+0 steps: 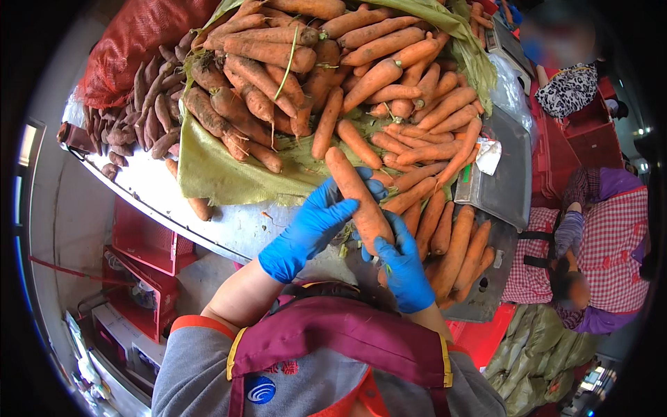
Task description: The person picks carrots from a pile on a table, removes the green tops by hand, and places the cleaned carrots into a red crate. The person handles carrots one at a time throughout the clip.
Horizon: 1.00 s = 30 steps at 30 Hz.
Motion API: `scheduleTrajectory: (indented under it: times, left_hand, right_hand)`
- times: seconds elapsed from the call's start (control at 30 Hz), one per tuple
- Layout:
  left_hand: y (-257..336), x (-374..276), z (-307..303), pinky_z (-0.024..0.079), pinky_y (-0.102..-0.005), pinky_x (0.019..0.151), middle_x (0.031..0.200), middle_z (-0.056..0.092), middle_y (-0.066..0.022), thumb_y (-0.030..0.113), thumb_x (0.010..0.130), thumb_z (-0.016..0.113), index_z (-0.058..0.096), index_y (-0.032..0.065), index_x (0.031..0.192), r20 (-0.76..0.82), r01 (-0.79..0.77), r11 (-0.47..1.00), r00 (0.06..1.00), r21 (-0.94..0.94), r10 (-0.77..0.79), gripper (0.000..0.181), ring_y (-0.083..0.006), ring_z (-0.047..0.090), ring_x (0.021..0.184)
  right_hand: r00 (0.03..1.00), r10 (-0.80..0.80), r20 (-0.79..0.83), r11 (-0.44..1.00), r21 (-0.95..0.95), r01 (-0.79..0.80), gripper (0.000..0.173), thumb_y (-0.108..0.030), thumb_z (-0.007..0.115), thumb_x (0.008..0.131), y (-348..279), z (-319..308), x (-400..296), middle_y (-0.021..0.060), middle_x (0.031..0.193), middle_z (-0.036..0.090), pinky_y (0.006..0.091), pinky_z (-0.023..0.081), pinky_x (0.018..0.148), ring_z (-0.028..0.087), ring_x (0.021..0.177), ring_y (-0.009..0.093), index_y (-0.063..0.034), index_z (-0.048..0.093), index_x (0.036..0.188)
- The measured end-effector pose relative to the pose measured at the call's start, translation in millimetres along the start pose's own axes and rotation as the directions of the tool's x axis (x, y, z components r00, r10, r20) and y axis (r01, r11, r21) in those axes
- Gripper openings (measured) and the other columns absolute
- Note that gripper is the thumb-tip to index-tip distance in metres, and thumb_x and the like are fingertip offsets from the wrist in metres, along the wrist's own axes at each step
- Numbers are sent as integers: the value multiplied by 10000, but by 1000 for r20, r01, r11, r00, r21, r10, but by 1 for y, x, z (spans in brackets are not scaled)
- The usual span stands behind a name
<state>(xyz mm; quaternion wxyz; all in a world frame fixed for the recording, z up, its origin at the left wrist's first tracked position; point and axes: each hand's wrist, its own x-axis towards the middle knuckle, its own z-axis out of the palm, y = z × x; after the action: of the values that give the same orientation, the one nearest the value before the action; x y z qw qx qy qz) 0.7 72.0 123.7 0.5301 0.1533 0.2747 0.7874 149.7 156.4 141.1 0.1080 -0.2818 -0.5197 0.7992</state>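
A large carrot (pixel 358 200) is held up in front of me at a slant, between both of my blue-gloved hands. Around its middle and upper part curl the fingers of my left hand (pixel 318 221). My right hand (pixel 401 263) grips its lower end. Beyond them a big heap of carrots (pixel 307 68), some caked with soil, rests on a yellow-green woven sack (pixel 229 172) spread over the metal table (pixel 239 224). To the right, smoother carrots (pixel 458 250) lie in a row on a dark tray (pixel 482 297), close by my right hand.
Sweet potatoes (pixel 156 109) spill beside a red mesh sack (pixel 140 47) at the left. A grey metal plate (pixel 500 177) stands right of the heap. Red crates (pixel 146 234) sit below the table's left edge. A person in a checked apron (pixel 615 240) is at the right, near filled green bags (pixel 542 344).
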Motion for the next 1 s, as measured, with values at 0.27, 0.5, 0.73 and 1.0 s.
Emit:
scheduleTrajectory:
  times: [0.27, 0.5, 0.73, 1.0]
  left_hand:
    - [-7, -7, 11, 368, -354, 985, 1198, 519, -123, 182, 818, 641, 334, 26, 1311, -29, -60, 992, 998, 112, 63, 601, -231, 491, 1129]
    - [5, -4, 24, 366, -383, 996, 1192, 525, -141, 150, 834, 614, 351, 27, 1294, -2, -130, 990, 991, 54, 130, 544, -260, 492, 1135]
    - [2, -6, 22, 401, -420, 959, 1183, 530, -151, 197, 843, 610, 368, 55, 1268, -27, -168, 986, 985, 2, 168, 510, -277, 507, 1121]
    - [6, -10, 9, 476, -326, 808, 1056, 596, -107, 322, 902, 516, 462, 74, 1170, -102, -225, 937, 960, 266, 259, 370, -190, 586, 954]
  right_hand:
    - [913, -408, -17, 798, -493, 347, 594, -33, 649, 767, 20, -8, -2, 149, 1215, 463, 317, 399, 929, 474, 1111, 229, 5, 358, 1284]
    - [818, -575, 14, 616, -650, 445, 619, 14, 663, 726, 22, -12, -5, 157, 1226, 466, 340, 417, 917, 489, 1104, 251, -13, 380, 1276]
    - [758, -651, 42, 460, -773, 438, 568, 18, 651, 716, 7, -17, -10, 158, 1189, 493, 348, 421, 906, 501, 1073, 277, -16, 441, 1242]
    - [764, -644, 51, 506, -720, 474, 558, 50, 603, 730, -1, -12, -17, 158, 1210, 466, 352, 405, 926, 482, 1104, 272, -15, 445, 1261]
